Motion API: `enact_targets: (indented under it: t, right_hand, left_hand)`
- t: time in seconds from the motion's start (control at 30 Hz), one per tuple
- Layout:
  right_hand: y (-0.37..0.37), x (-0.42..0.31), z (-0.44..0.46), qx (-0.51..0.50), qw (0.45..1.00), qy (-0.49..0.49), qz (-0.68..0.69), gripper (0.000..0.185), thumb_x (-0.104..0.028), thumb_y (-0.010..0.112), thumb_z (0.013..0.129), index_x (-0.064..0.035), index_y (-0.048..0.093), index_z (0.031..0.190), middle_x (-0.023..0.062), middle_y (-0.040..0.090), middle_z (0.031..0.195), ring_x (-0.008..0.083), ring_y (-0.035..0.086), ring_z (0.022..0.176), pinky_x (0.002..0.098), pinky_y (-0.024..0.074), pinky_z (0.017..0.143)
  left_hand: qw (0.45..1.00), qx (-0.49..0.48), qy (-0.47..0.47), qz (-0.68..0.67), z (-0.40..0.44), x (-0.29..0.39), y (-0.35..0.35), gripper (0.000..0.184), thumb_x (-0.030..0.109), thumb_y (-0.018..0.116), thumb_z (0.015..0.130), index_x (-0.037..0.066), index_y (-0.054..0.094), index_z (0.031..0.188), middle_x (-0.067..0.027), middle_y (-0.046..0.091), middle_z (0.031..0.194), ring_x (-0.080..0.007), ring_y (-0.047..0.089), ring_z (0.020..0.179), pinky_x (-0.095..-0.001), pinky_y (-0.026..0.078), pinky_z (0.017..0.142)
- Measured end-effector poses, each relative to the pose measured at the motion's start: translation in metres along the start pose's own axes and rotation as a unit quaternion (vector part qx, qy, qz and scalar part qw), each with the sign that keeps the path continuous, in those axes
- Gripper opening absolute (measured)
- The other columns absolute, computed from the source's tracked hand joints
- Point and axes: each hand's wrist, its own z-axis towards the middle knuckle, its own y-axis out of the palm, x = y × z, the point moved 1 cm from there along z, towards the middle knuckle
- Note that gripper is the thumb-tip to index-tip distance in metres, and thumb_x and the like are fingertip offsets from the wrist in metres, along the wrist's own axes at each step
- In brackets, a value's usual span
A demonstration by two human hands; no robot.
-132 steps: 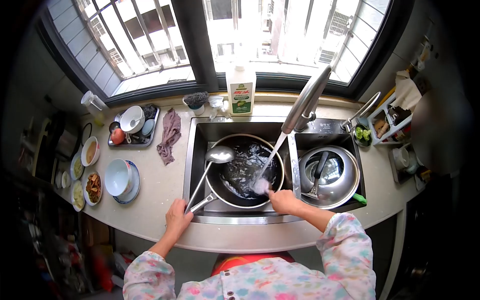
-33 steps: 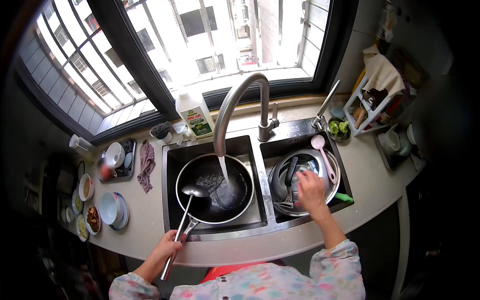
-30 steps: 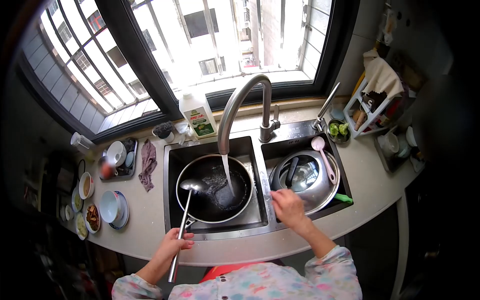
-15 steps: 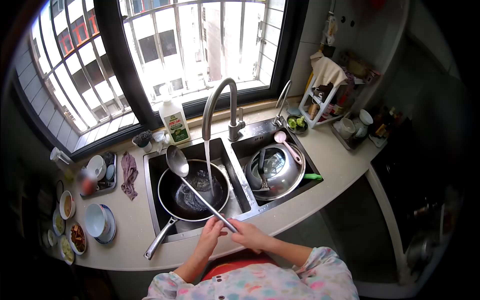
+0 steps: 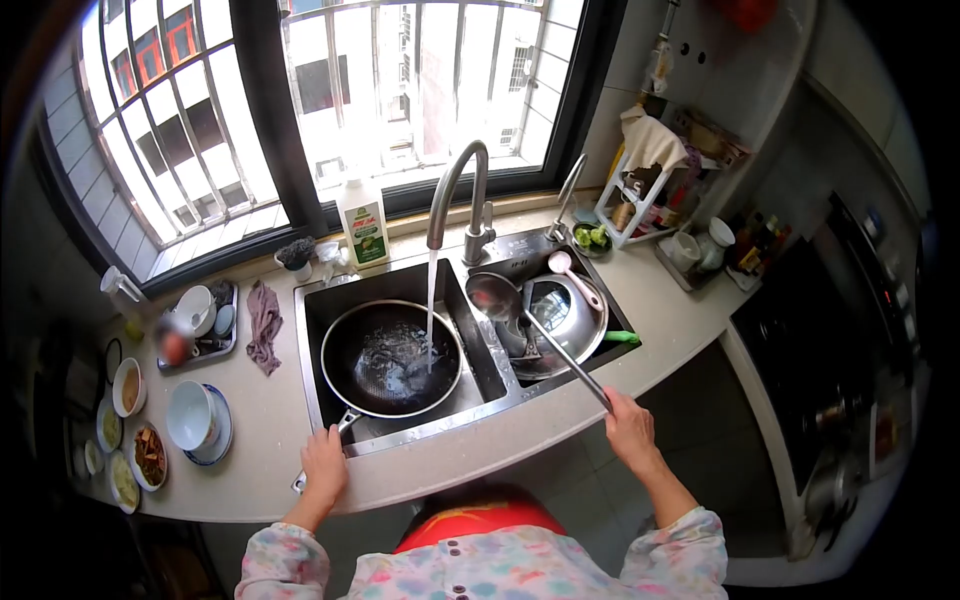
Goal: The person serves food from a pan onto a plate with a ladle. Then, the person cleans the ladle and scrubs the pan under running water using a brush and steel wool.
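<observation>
My left hand (image 5: 323, 466) is closed around the handle of a dark frying pan (image 5: 380, 350), which sits in the left basin of the double sink (image 5: 480, 412). Water from the tall tap (image 5: 470, 190) runs into the pan and pools there. In my right hand (image 5: 630, 430) is the end of a long metal ladle (image 5: 566, 357). Its bowl lies over the left side of the right basin, above a domed lid (image 5: 556, 308) with a black handle. A pink spoon (image 5: 575, 278) rests on that lid, and something green-handled (image 5: 622, 337) pokes out beside it.
Left on the counter are a purple cloth (image 5: 264, 328), a white bowl on a plate (image 5: 192, 415), and several food dishes, one with brown pieces (image 5: 150, 457). Behind the sink stands a white bottle (image 5: 363, 225). A bowl of green vegetables (image 5: 592, 239) and a small rack (image 5: 640, 205) sit right.
The ladle has swung from over the pan to over the right basin, carried by my right hand. My left hand has left the ladle and moved left onto the pan handle.
</observation>
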Motion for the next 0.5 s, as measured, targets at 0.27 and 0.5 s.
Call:
enact_targets:
  t: [0.27, 0.5]
  right_hand:
    - [0.025, 0.058, 0.09, 0.128, 0.987, -0.03, -0.09, 0.032, -0.008, 0.051, 0.082, -0.0187, 0.06, 0.11, 0.01, 0.049, 0.08, 0.0296, 0.055, 0.074, 0.0428, 0.0464, 0.062]
    - [0.031, 0.124, 0.172, 0.114, 0.97, -0.093, -0.192, 0.03, -0.008, 0.053, 0.08, -0.017, 0.061, 0.107, 0.0072, 0.051, 0.078, 0.0256, 0.053, 0.077, 0.0395, 0.0406, 0.069]
  left_hand:
    - [0.997, -0.058, -0.038, 0.025, 0.018, 0.008, 0.003, 0.017, 0.004, 0.052, 0.078, 0.005, 0.047, 0.094, -0.0149, 0.052, 0.086, -0.0326, 0.058, 0.074, -0.0448, 0.048, 0.06]
    - [0.981, -0.174, -0.079, 0.013, 0.044, 0.029, -0.019, 0.016, 0.005, 0.054, 0.076, 0.004, 0.045, 0.089, -0.0203, 0.06, 0.076, -0.0393, 0.06, 0.07, -0.0476, 0.048, 0.061]
